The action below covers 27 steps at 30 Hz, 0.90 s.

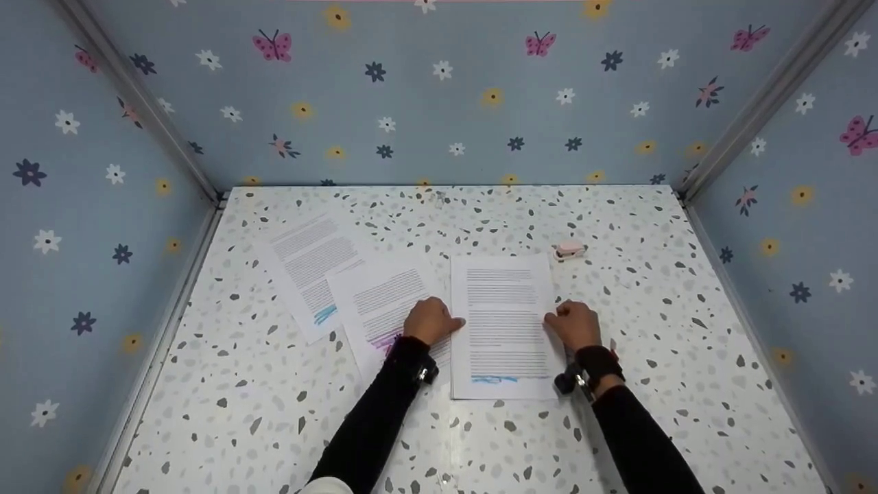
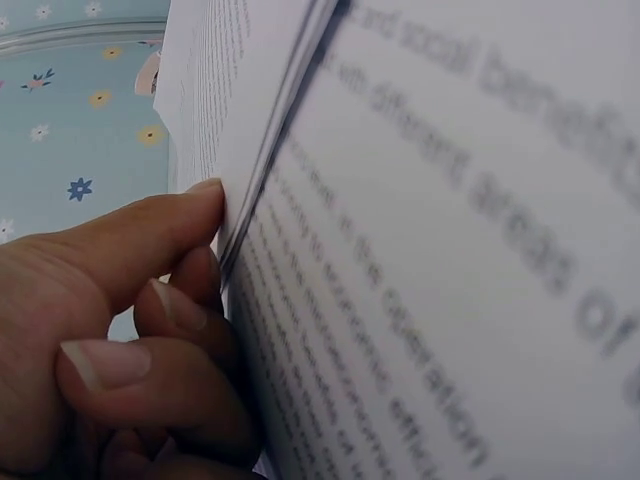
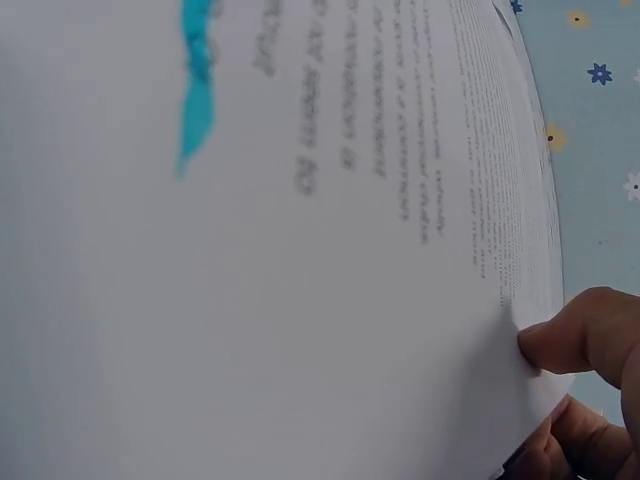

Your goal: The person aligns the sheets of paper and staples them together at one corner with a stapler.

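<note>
A stack of printed sheets (image 1: 507, 295) lies upright in front of me, with a blue highlighter stroke (image 1: 494, 379) near the bottom of its top page. My left hand (image 1: 431, 321) holds the stack's left edge, the thumb at the top sheet and the other fingers curled below it. At the opposite edge my right hand (image 1: 576, 324) pinches the paper; in the right wrist view its thumb (image 3: 555, 345) presses on top and its fingers reach underneath. Under my left wrist is a sheet with a purple mark (image 1: 381, 288), tilted and partly hidden by the arm.
Another tilted sheet (image 1: 309, 257) with a blue stroke lies farther left, overlapped by the purple-marked one. A small pink stapler (image 1: 569, 250) sits just past the stack's upper right corner. Patterned panels (image 1: 439, 103) enclose the speckled table (image 1: 233, 425) at the back and sides.
</note>
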### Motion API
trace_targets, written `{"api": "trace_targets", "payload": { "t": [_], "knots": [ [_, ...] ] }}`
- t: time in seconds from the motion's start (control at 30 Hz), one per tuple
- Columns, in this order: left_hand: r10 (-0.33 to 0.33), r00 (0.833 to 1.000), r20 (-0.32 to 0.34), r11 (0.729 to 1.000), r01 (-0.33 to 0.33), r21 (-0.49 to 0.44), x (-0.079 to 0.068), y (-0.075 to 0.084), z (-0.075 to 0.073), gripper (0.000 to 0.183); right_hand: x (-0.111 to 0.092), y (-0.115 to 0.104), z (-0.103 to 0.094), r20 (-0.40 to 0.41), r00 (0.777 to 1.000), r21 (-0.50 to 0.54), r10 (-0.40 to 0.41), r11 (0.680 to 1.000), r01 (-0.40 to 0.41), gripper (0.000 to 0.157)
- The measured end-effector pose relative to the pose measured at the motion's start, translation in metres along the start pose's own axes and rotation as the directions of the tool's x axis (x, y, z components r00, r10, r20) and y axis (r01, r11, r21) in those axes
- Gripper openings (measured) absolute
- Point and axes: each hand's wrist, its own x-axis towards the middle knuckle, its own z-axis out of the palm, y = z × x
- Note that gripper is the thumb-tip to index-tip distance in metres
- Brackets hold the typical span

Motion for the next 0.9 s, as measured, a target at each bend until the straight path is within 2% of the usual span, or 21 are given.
{"api": "trace_targets", "payload": {
  "t": [0.27, 0.43, 0.53, 0.67, 0.9],
  "knots": [
    [0.016, 1.0, -0.001, 1.0, -0.016, -0.02, -0.0006, -0.0006, 0.0, 0.033, -0.0003, -0.0003, 0.0001, 0.006, 1.0, -0.002, 0.013, 1.0, -0.013, 0.021],
    [-0.002, 1.0, 0.012, 1.0, 0.002, -0.024, 0.0003, -0.0007, 0.0006, 0.033, -0.0026, -0.004, -0.0003, 0.004, 0.999, -0.015, 0.048, 0.999, -0.048, 0.017],
    [-0.004, 1.0, 0.011, 1.0, 0.005, -0.016, 0.0011, -0.0004, 0.0007, 0.033, -0.0036, -0.0052, -0.0008, 0.005, 0.998, -0.012, 0.069, 0.998, -0.069, 0.019],
    [0.004, 1.0, -0.001, 1.0, -0.004, -0.014, 0.0005, 0.0003, 0.0004, 0.033, -0.003, -0.0045, -0.0007, 0.018, 0.996, 0.005, 0.091, 0.996, -0.091, 0.03],
    [-0.02, 1.0, -0.002, 1.0, 0.02, -0.016, 0.001, -0.0007, 0.001, 0.033, -0.0014, -0.0057, -0.0002, 0.033, 0.995, 0.004, 0.092, 0.996, -0.092, 0.041]
  ]
}}
